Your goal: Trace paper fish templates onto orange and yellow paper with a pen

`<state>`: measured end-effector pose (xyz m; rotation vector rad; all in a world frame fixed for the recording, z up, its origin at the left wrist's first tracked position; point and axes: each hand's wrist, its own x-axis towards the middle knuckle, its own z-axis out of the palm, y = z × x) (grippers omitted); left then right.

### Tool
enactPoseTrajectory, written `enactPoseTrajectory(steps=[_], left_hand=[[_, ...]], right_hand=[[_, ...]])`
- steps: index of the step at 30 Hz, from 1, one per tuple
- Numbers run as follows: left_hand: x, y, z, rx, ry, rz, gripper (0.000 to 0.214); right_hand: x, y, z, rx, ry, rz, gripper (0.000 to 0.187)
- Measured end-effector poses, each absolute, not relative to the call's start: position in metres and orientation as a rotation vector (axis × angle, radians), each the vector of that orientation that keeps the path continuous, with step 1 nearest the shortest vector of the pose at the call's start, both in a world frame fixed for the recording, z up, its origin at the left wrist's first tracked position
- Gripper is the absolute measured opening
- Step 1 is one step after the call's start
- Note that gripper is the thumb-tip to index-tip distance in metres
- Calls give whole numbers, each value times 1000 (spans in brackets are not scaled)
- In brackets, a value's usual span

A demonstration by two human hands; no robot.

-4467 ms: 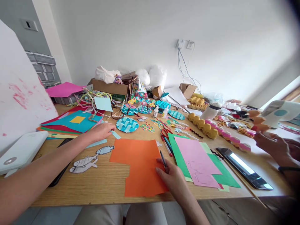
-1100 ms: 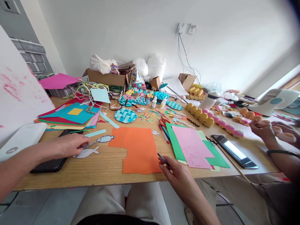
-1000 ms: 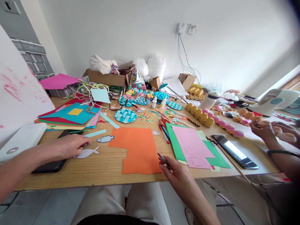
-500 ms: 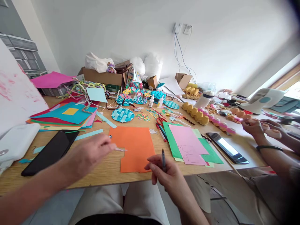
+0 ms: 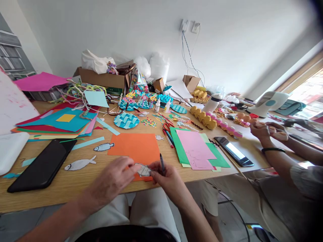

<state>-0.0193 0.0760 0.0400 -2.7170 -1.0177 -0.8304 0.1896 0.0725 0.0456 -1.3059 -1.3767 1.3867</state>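
A small grey-white paper fish [image 5: 143,170] with drawn dark lines is held between my two hands, above the lower part of the orange paper sheet [image 5: 136,144]. The fingers of my left hand [image 5: 113,179] pinch its left end. My right hand [image 5: 168,179] grips the right end between thumb and finger, and also holds a dark pen [image 5: 162,163] pointing up. To the left on the table lie a grey paper fish [image 5: 80,164] and a bluish paper fish [image 5: 104,147] with dark outlines. A tiny paper fish [image 5: 159,137] rests at the sheet's upper right.
A black phone [image 5: 42,164] and stacked coloured paper [image 5: 73,122] are at left. Scissors [image 5: 168,126], markers [image 5: 168,138] and a pink sheet [image 5: 193,144] lie right of the orange sheet. A co-worker's hands [image 5: 267,131] hold something beyond another phone [image 5: 233,151].
My left hand has brought the paper fish right and down to meet my right hand, which now grips it too. Two fish on the left have come into view. The camera view has shifted right.
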Motion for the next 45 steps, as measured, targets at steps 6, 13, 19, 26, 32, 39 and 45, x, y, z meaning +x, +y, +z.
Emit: enactPoseTrajectory(steps=[6,13,19,26,32,39,45], left_hand=[[-52,74,31,-2762,-1317,-996,22],[-49,67,19,-2884,-1232,-969,35],[-49,70,18,-2895,-1147,-940,34],[-44,69,22,-2969,-1079,-869,38],[-45,68,14,-2971,-1061,-852,37],[-47,69,8,-2892,-1035,-821,37],[-49,68,9,-2837,-1063,-833,38]], right_hand=[[193,94,49,-1519,-1721,1210,15],[179,97,45,-1569,-1825,1117,17],[172,92,54,-1670,-1928,1009,16],[170,90,55,-1664,-2073,800,12],[169,89,52,-1683,-2121,702,12],[168,89,48,-1705,-2135,663,11],[167,89,49,-1701,-2111,691,9]])
